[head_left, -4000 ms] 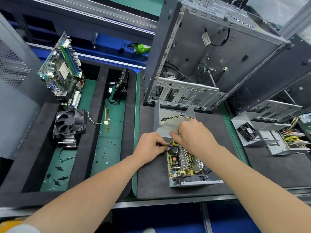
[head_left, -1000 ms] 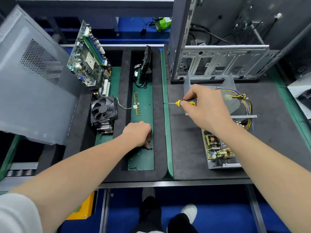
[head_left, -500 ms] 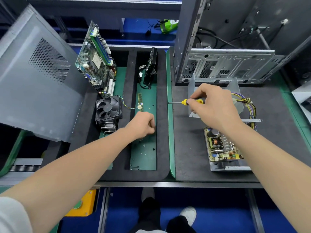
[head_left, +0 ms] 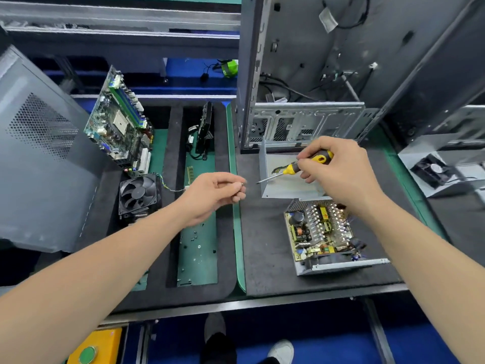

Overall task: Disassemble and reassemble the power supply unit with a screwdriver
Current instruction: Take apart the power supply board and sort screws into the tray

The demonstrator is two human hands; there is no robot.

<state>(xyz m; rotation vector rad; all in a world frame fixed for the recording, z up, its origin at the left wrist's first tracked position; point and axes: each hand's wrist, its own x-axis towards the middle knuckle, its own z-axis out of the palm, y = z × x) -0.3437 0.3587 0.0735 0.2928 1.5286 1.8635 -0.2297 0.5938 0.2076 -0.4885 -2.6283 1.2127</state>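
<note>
Head view, screw refitting, apparently: left hand (head_left: 212, 195) pinches a screw (head_left: 243, 183), right hand (head_left: 341, 172) grips screwdriver (head_left: 294, 168); next, probably mating screw to tip.

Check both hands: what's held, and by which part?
Right hand grips the screwdriver by its handle. Left hand pinches a small screw at its fingertips; which end, cannot tell.

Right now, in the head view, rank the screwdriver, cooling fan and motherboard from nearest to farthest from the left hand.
1. Screwdriver, tip just right of the left hand.
2. Cooling fan, on its left.
3. Motherboard, back left, leaning upright.
</note>
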